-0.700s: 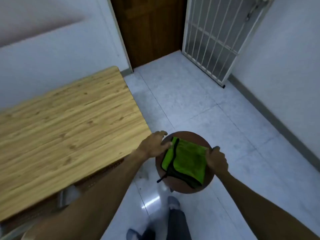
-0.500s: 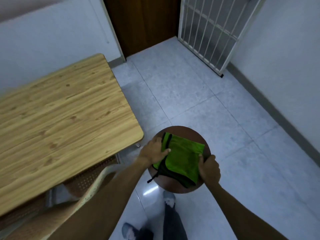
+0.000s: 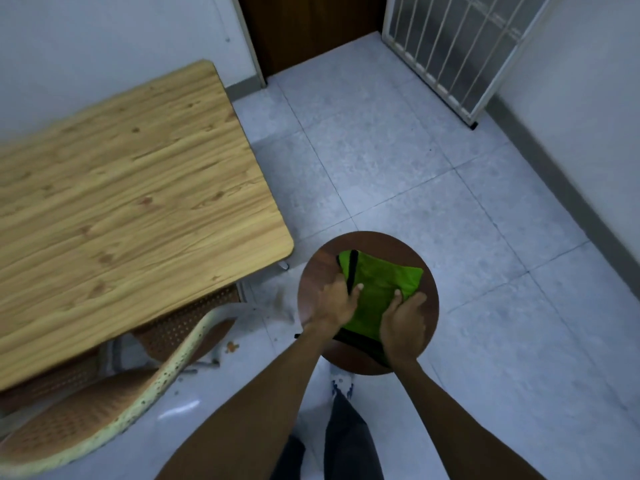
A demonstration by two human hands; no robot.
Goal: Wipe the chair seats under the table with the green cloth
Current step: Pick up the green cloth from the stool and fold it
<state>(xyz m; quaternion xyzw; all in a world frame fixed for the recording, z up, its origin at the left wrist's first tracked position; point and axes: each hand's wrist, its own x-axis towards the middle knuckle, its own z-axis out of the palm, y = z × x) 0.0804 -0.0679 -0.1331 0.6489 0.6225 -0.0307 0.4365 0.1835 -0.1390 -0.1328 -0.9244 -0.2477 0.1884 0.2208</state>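
Observation:
A folded green cloth [image 3: 379, 289] with black trim lies on a round dark-brown stool seat [image 3: 377, 244] standing on the floor to the right of the wooden table [image 3: 131, 202]. My left hand [image 3: 336, 301] grips the cloth's left edge, thumb on top. My right hand [image 3: 403, 323] holds its near right edge, thumb pressed on the fabric. Both hands cover the cloth's near part. A woven cane chair [image 3: 104, 403] with a pale rim is tucked partly under the table at lower left.
Pale floor tiles [image 3: 433, 188] spread around the stool. A dark wooden door [image 3: 304, 26] and a white barred gate [image 3: 460, 50] stand at the back. A wall with grey skirting [image 3: 568, 188] runs along the right. My feet [image 3: 341, 386] are below the stool.
Both hands have slid toward me along the cloth, closer together. The view has tilted down and the cane chair has come further into sight.

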